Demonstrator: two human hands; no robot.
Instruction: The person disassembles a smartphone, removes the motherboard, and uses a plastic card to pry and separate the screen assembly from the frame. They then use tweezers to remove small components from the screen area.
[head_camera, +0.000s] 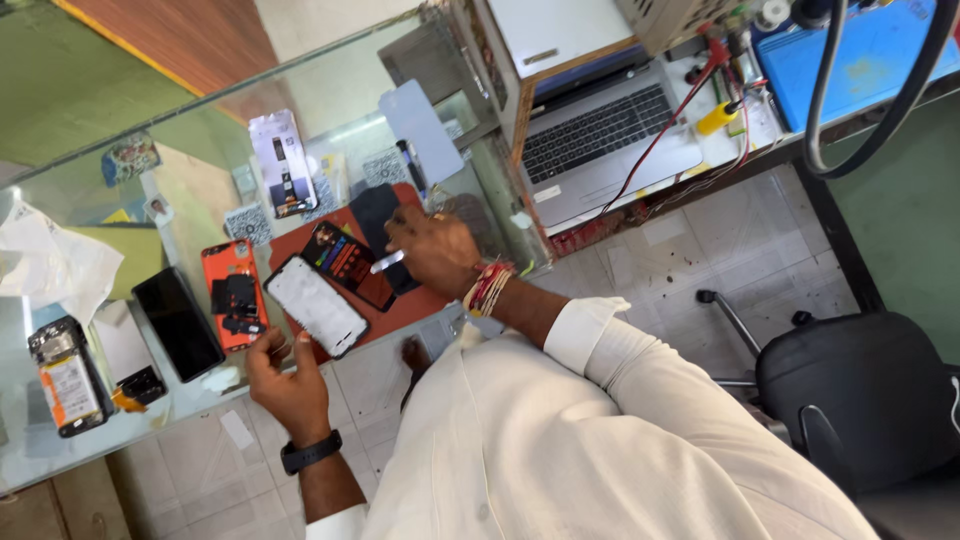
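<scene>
Right hand: my right hand (432, 250) rests over the red mat (400, 310) on the glass table (100, 440); its fingers are closed around a thin white tool (387, 262), which pokes out to the left of my knuckles. My fingertips are turned under and hidden from me.
Left hand: my left hand (285, 375) sits at the near edge of the table, fingers loosely curled, touching the lower corner of a white-faced phone (316, 306). I cannot tell whether they grip it or only steady it.
White-faced phone: lies flat, tilted, half on the red mat, between my two hands.
Phone with lit screen: a dark phone (350, 265) with a coloured display lies just beside the white tool's tip; whether the tip touches it is not clear.
Black panel: a dark panel (375, 225) lies partly under my right hand, outline cut off by it.
Orange phone body: an opened orange phone back (235, 295) with black parts lies left of the mat.
Black phone: a black slab (178, 323) lies next to it, face blank.
Stripped phone: an opened phone with its battery showing (66, 378) lies far left, detail too small to read.
Laptop: a grey laptop (600, 135) stands beyond the glass, its lid cut off by a cabinet.
Chair: a black chair (860, 390) is at the right, cut by the frame.
</scene>
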